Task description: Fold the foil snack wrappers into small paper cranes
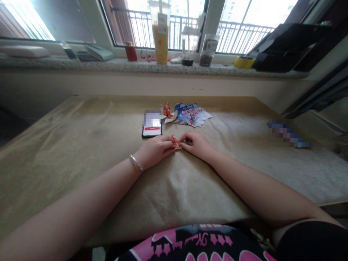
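Between my two hands is a small piece of folded orange-and-white paper (176, 142). My left hand (156, 149) pinches its left side, a silver bangle on the wrist. On the other side, my right hand (198, 144) grips the paper with thumb and fingers closed. Its lower part is partly hidden by the fingertips. Just beyond my left hand lies a phone (152, 132) with a lit screen. Past the hands sit crumpled orange folded papers (167, 110) next to a fanned stack of blue printed leaflets (190, 114).
A beige cloth covers the table (81, 145). To the right lies a blurred blue item (289, 135). On the windowsill stand a tall yellow drink cup (160, 43), a cup with dark liquid (188, 47), a clear container (208, 50), a red jar (131, 52) and a yellow roll (244, 62).
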Available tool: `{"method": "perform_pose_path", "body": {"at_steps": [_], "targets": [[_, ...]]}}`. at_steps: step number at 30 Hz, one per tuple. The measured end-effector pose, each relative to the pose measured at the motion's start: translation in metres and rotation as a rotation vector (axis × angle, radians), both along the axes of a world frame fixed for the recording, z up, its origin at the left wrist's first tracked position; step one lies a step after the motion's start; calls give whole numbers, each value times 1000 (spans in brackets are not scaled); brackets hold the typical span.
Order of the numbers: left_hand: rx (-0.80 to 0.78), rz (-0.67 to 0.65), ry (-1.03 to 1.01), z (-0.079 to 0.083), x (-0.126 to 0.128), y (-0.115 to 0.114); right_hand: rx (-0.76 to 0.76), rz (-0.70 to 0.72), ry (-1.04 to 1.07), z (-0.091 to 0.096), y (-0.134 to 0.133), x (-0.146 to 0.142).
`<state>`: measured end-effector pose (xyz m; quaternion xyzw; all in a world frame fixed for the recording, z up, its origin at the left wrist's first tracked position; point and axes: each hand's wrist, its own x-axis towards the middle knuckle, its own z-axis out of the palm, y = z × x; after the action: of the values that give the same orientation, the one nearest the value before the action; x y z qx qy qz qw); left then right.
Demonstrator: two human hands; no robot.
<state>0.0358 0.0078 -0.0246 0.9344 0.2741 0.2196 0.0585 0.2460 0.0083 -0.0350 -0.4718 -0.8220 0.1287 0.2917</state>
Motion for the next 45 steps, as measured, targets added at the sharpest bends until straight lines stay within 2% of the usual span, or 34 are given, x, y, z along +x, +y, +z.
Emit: {"method": "perform_pose_path", "body": {"at_steps": [3, 6, 10, 15, 21, 30, 40, 45], "targets": [[24, 1, 14, 1, 1, -2, 67, 112, -11, 3, -4, 5], [61, -9, 28, 3, 1, -5, 174, 230, -126, 6, -7, 10], [125, 7, 104, 4, 1, -7, 259, 278, -269, 9, -8, 11], [164, -3, 199, 3, -5, -7, 292, 289, -327, 8, -7, 10], [205, -49, 192, 3, -9, -8, 201, 211, -339, 8, -10, 8], [187, -54, 158, 6, -5, -10, 107, 172, -209, 3, -6, 10], [240, 4, 218, 10, 5, -14, 179, 205, -342, 12, -12, 6], [282, 0, 275, 12, 6, -14, 231, 283, -406, 14, -8, 11]]}}
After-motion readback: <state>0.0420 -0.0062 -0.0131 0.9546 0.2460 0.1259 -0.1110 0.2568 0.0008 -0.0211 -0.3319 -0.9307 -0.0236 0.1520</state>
